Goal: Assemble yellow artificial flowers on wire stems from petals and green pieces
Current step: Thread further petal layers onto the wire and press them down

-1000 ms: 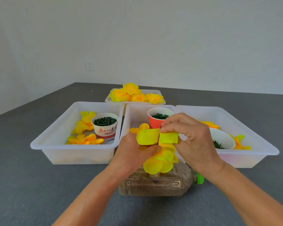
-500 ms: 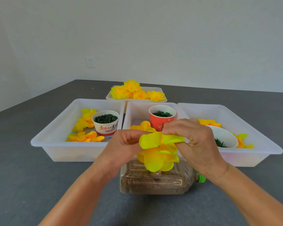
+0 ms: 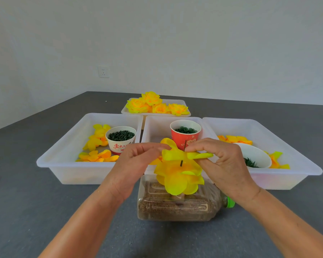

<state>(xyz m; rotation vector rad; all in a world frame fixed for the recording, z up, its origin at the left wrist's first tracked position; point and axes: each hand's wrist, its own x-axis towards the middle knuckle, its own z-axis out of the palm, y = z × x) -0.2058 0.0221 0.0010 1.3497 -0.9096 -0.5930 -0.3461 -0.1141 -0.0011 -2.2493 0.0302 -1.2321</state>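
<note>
A plain pale wall [image 3: 175, 38] fills the upper half of the frame, evenly lit with soft light and no hard shadows. A white wall socket [image 3: 103, 72] sits at left of centre. Below spreads a dark grey matte surface [image 3: 26, 211], perhaps a tabletop or a floor; its far edge meets the wall across mid-frame.

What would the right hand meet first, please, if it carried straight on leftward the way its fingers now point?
Probably the left hand. The right hand pinches the yellow petal layer on the wire stem, and the left pinches its other end; depth is hard to judge.
</note>
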